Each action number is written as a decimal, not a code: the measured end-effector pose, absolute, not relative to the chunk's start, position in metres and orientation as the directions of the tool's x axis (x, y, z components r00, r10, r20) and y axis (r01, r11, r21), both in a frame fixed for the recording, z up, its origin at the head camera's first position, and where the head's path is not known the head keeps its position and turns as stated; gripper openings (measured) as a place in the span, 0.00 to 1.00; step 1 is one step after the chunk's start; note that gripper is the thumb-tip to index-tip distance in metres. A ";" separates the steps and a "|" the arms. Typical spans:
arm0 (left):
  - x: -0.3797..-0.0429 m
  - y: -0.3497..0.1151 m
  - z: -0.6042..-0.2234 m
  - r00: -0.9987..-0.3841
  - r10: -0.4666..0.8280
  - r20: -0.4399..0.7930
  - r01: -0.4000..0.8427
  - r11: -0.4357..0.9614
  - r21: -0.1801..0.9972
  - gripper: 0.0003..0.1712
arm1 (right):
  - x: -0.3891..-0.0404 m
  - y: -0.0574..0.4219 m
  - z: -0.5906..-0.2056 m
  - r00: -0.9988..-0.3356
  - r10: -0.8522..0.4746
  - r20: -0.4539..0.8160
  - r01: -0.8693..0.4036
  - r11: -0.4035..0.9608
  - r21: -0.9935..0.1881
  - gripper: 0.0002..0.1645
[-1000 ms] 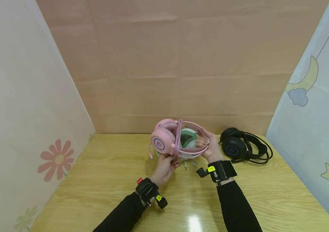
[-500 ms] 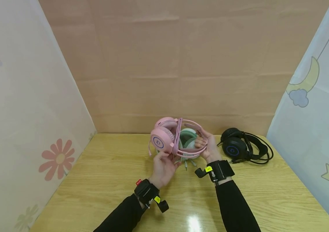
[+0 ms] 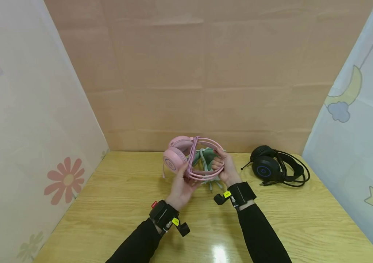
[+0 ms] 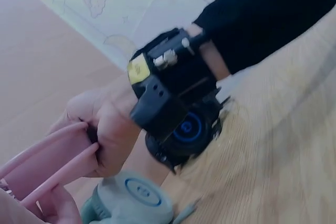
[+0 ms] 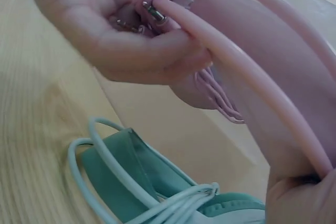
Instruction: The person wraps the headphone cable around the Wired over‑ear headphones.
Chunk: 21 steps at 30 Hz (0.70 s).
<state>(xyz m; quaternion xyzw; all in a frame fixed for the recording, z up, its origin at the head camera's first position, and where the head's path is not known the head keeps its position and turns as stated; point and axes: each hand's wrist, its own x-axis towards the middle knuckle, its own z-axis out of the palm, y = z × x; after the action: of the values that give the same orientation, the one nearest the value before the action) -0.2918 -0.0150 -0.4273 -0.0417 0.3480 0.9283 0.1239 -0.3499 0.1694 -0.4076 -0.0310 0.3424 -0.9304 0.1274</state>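
Note:
A pink headset (image 3: 175,159) is held up above the table between both hands, its cable wound round the headband. My left hand (image 3: 181,190) grips it from below near the close ear cup, the thumb up along its side. In the right wrist view, metal plugs (image 5: 155,14) show by the left hand's curled fingers (image 5: 142,51). My right hand (image 3: 227,170) has its fingers wrapped round the top of the headband (image 4: 47,166). Partly hidden behind lies a mint green headset (image 5: 152,177), with its own cable bundled round it.
A black headset (image 3: 265,168) with a coiled cable lies on the wooden table (image 3: 134,182) to the right. Brown paper (image 3: 186,73) covers the back. Patterned white panels (image 3: 42,109) stand on both sides.
Both hands and the pink headset have shifted left, uncovering more of the green headset and the black one's microphone. My left hand has turned, its thumb now up on the pink headset's near side.

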 end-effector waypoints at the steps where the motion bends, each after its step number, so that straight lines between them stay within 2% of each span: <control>1: -0.293 -0.017 -0.428 -0.968 0.190 -0.167 -0.253 -0.729 0.636 0.13 | -0.350 0.167 -0.408 -0.966 -0.255 -0.036 0.215 -0.719 -0.661 0.17; 7: -0.301 -0.032 -0.430 -0.974 0.144 -0.177 -0.224 -0.752 0.620 0.12 | -0.353 0.150 -0.409 -0.967 -0.225 -0.119 0.237 -0.624 -0.745 0.11; 13: -0.310 -0.048 -0.432 -0.973 0.137 -0.186 -0.223 -0.769 0.600 0.12 | -0.358 0.135 -0.410 -0.965 -0.183 -0.191 0.258 -0.504 -0.824 0.13; 18: -0.319 -0.065 -0.429 -0.973 0.094 -0.211 -0.201 -0.792 0.576 0.12 | -0.363 0.119 -0.409 -0.948 -0.249 -0.201 0.295 -0.441 -0.848 0.08; 21: -0.323 -0.075 -0.428 -0.971 0.077 -0.228 -0.198 -0.794 0.574 0.14 | -0.365 0.109 -0.408 -0.935 -0.306 -0.178 0.308 -0.453 -0.837 0.05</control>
<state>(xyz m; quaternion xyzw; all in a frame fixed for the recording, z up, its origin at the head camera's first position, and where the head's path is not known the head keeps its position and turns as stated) -0.3226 -0.0753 -0.4281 -0.0966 0.3122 0.9423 0.0730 -0.3647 0.1089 -0.4083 0.0008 0.4912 -0.8522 0.1800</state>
